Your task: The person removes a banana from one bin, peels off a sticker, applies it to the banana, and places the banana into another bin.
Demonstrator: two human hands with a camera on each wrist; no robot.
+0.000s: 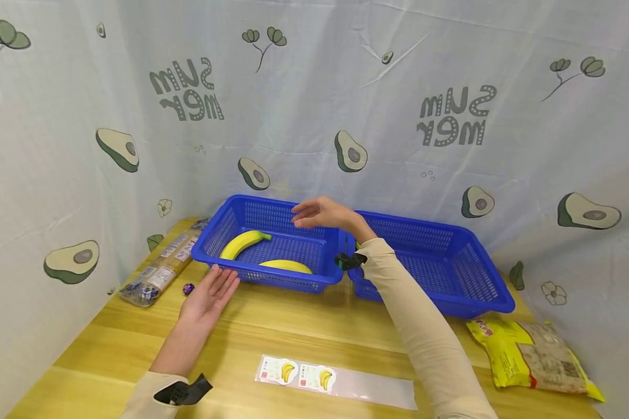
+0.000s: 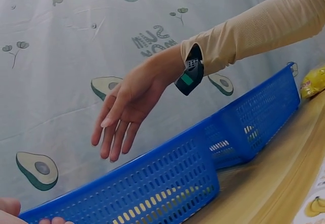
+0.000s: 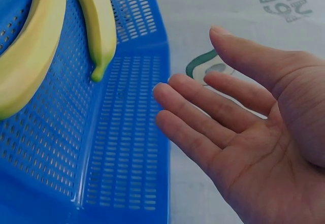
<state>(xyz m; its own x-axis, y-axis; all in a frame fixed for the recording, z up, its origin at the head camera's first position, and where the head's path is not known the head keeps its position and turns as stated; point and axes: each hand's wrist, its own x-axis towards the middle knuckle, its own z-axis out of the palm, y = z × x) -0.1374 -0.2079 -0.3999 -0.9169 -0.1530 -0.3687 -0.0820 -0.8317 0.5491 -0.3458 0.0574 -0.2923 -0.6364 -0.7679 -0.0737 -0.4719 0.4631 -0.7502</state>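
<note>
Two yellow bananas [image 1: 245,243] [image 1: 286,266] lie apart in the left blue basket [image 1: 278,203]. My right hand [image 1: 322,213] hovers over the right side of that basket, holding nothing; in the right wrist view its palm shows, with fingers loosely extended and the thumb apart. At the basket's front left corner is my left hand [image 1: 209,294], palm up, its fingertips at the rim; whether they touch it I cannot tell. Behind my right wrist, a bit of yellow shows in the right blue basket [image 1: 424,224], mostly hidden.
A strip of banana stickers [image 1: 335,381] lies on the wooden table [image 1: 293,326] in front. At the left are a long clear-wrapped package [image 1: 162,267] and a small purple wrapped ball [image 1: 188,288]. A yellow bag [image 1: 534,356] lies at the right. Behind the baskets hangs a printed curtain [image 1: 314,87].
</note>
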